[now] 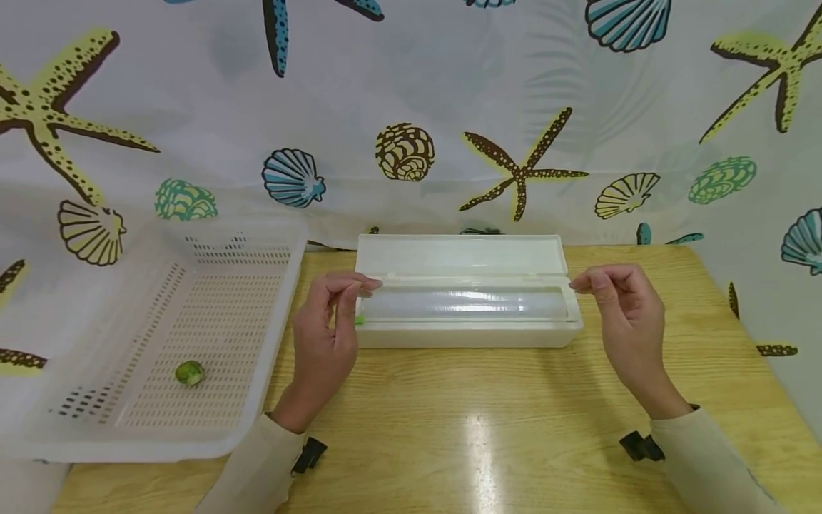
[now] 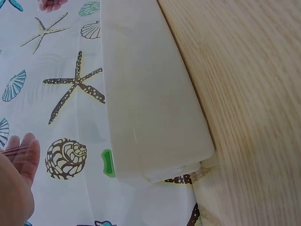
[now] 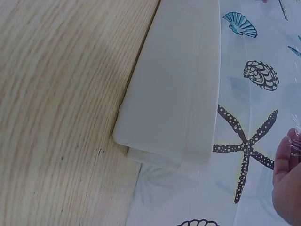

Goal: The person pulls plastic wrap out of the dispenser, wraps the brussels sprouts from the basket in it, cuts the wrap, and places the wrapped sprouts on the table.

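Note:
A white plastic wrap dispenser box (image 1: 469,337) sits on the table, its lid (image 1: 459,255) raised at the back and a shiny roll of plastic wrap (image 1: 469,303) inside. A green slider (image 1: 359,320) shows at its left end. Above the box's left end, my left hand (image 1: 326,332) pinches clear film between thumb and fingers. My right hand (image 1: 632,321) pinches the film beside the right end. Creases of the plastic wrap (image 3: 296,123) gather at the right fingertips; between the hands the film is barely visible.
A white perforated basket (image 1: 272,328) stands at the left, with a small green Brussels sprout (image 1: 190,373) on its floor. The wooden table (image 1: 411,428) ends at a white cloth (image 1: 347,93) printed with shells and starfish, hanging behind and at the right.

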Demonstrator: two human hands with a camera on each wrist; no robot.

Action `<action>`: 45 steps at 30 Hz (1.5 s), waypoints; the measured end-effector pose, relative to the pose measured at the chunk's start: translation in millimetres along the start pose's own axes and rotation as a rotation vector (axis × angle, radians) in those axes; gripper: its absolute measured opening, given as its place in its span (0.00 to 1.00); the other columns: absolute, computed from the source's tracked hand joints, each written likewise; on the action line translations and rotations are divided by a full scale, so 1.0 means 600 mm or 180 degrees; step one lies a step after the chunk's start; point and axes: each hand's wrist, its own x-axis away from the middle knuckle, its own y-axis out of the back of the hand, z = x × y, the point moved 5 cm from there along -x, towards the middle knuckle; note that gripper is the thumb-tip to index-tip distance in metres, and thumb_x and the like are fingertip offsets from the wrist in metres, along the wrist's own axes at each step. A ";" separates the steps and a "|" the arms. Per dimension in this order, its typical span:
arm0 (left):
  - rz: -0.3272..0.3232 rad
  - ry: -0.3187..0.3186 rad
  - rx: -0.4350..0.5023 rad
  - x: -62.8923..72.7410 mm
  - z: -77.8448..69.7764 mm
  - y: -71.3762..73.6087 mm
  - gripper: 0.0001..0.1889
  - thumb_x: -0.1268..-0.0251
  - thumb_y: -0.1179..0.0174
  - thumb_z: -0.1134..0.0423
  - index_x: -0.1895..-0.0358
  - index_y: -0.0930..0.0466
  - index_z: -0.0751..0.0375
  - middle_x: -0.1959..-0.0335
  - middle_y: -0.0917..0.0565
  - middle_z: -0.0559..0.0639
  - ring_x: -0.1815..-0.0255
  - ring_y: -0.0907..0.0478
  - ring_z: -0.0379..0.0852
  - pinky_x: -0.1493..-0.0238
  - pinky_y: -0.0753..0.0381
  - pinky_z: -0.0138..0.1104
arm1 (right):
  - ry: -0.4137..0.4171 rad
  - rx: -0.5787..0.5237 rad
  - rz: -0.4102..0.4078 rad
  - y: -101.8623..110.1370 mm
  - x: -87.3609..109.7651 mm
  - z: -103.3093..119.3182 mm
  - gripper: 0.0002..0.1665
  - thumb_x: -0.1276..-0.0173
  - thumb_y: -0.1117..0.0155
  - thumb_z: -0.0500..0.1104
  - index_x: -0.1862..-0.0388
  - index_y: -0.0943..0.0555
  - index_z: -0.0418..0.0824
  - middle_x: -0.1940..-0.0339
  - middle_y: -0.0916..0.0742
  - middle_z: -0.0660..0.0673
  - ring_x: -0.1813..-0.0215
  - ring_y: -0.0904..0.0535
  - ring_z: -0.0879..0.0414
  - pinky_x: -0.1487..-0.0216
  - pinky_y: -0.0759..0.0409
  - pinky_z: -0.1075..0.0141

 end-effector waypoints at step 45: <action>-0.0033 -0.0244 0.0015 -0.003 -0.029 0.018 0.18 0.10 0.47 0.59 0.52 0.21 0.77 0.53 0.12 0.63 0.51 0.13 0.57 0.48 0.18 0.30 | 0.0208 -0.0027 -0.0133 -0.003 0.000 0.032 0.11 0.14 0.48 0.27 0.52 0.30 0.13 0.49 0.17 0.39 0.51 0.16 0.49 0.44 0.15 0.66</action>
